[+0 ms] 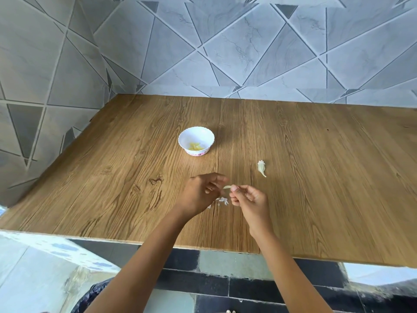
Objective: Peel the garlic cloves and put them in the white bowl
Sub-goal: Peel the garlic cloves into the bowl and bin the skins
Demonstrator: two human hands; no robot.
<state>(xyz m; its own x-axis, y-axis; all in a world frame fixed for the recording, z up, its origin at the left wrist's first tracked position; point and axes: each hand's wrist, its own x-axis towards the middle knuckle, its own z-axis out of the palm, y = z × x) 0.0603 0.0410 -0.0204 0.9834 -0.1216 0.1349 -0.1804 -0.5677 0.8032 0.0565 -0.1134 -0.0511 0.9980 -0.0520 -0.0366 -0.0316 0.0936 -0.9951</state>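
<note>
Pinching a pale garlic clove point(227, 187) by one end, the right hand point(248, 199) is holding it just above the table point(316, 177). The left hand point(198, 193) is curling close beside it, too blurred to tell its grip. Peel scraps point(222, 201) are lying underneath. A slick clove held this lightly is likely risking a slip, well short of the white bowl point(204, 137) farther back.

matt wood-grain table point(316, 177); glossy white bowl point(196, 134), perhaps plastic; papery garlic skins point(223, 201).
</note>
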